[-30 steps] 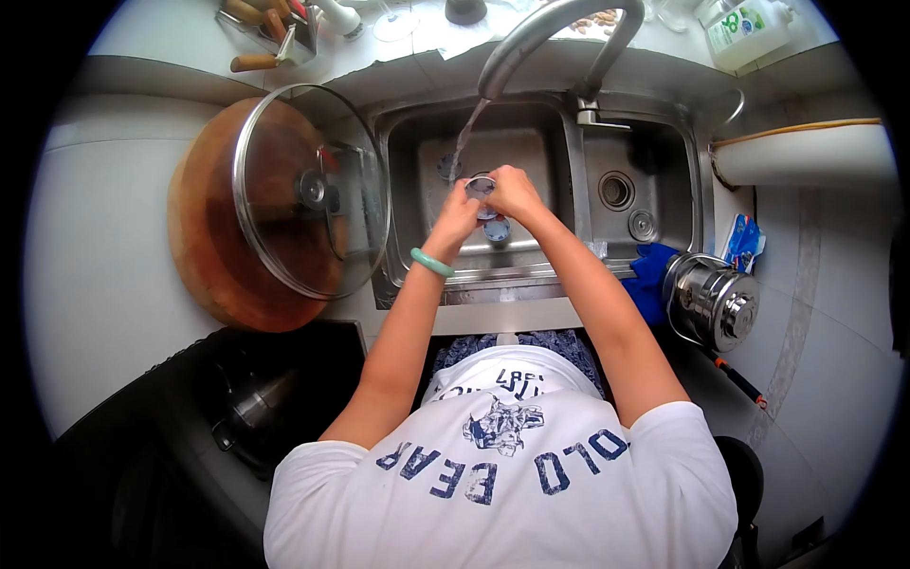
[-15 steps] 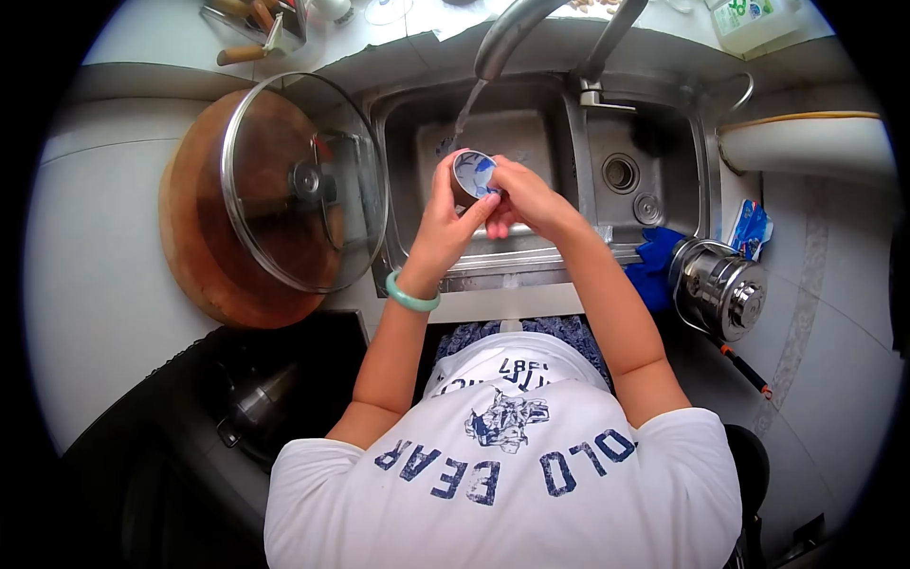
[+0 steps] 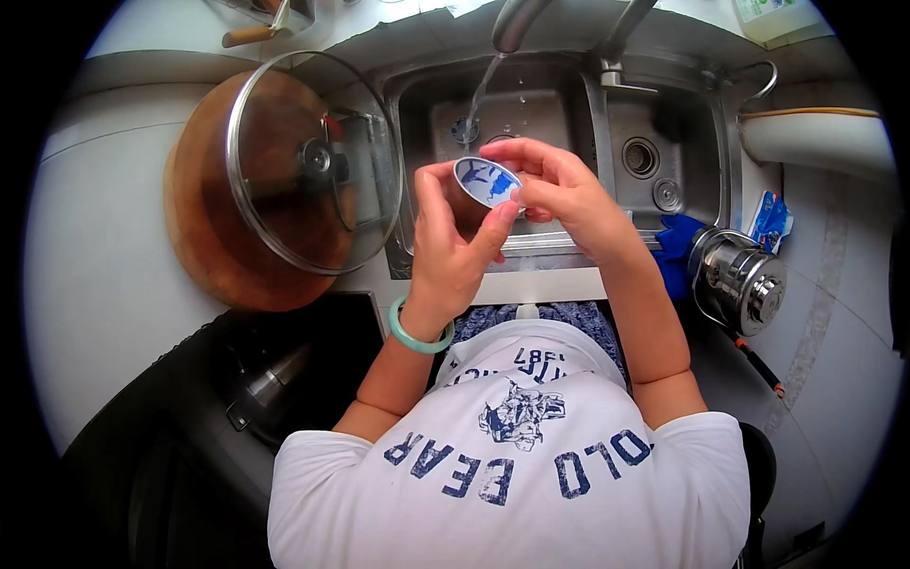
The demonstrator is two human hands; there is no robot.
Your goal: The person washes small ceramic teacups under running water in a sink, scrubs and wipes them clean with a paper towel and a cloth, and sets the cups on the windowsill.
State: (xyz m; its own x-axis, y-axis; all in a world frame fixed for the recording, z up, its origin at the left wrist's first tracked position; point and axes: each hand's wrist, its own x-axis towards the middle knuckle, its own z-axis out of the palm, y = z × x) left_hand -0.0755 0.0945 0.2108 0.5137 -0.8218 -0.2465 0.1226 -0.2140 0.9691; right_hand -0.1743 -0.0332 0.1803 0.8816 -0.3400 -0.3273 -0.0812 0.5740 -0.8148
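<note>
A small cup [image 3: 486,181], white inside with a blue pattern and brown outside, is tilted between my two hands above the near side of the left sink basin [image 3: 555,95]. My left hand [image 3: 453,232] wraps its fingers round the cup's left side, with the thumb near the rim. On the right side, my right hand [image 3: 569,194] grips the rim between thumb and fingers. Water runs from the faucet [image 3: 515,27] into the basin just beyond the cup. A pale green bangle [image 3: 417,343] circles my left wrist.
To the left, a glass lid [image 3: 275,161] leans over a round wooden board [image 3: 204,190]. The right basin [image 3: 678,128] holds a drain strainer. A steel pot [image 3: 744,280], blue gloves [image 3: 675,251] and a bottle [image 3: 773,19] are at the right.
Both hands have brought the cup nearer to me, out from beside the water stream. The cup is tipped more, and my right hand has shifted to its right rim.
</note>
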